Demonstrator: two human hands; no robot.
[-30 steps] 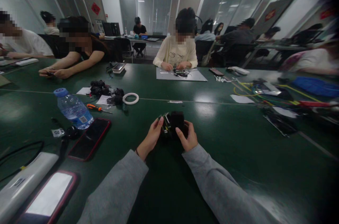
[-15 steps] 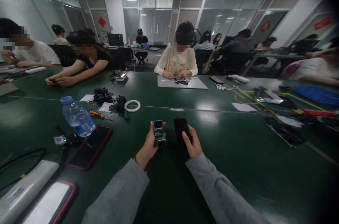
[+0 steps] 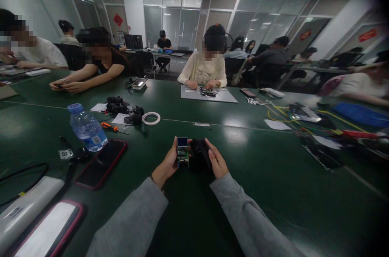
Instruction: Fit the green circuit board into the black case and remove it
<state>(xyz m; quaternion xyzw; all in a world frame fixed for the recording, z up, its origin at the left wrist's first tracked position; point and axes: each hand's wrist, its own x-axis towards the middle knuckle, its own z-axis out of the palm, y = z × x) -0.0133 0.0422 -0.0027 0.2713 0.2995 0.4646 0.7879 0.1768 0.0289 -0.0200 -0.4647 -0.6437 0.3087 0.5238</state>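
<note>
My left hand (image 3: 166, 164) grips a small circuit board with a little screen (image 3: 182, 154), held upright above the green table (image 3: 273, 176). Right beside it, my right hand (image 3: 216, 161) holds a black casing (image 3: 199, 155) with fingers wrapped along its right side. Board and casing are close together, nearly touching, just in front of me at the table's middle. Both grey sleeves reach in from the bottom edge.
At left lie a water bottle (image 3: 86, 127), a red-rimmed phone (image 3: 102, 163), an orange screwdriver (image 3: 112, 128), a white tape ring (image 3: 150, 118) and black parts (image 3: 121, 108). A lit phone (image 3: 45, 228) and white box sit near left. Wires (image 3: 306, 121) clutter the right. Several people work opposite.
The joined block came apart into board and black casing half a second ago; since then my hands have brought the two pieces back close together.
</note>
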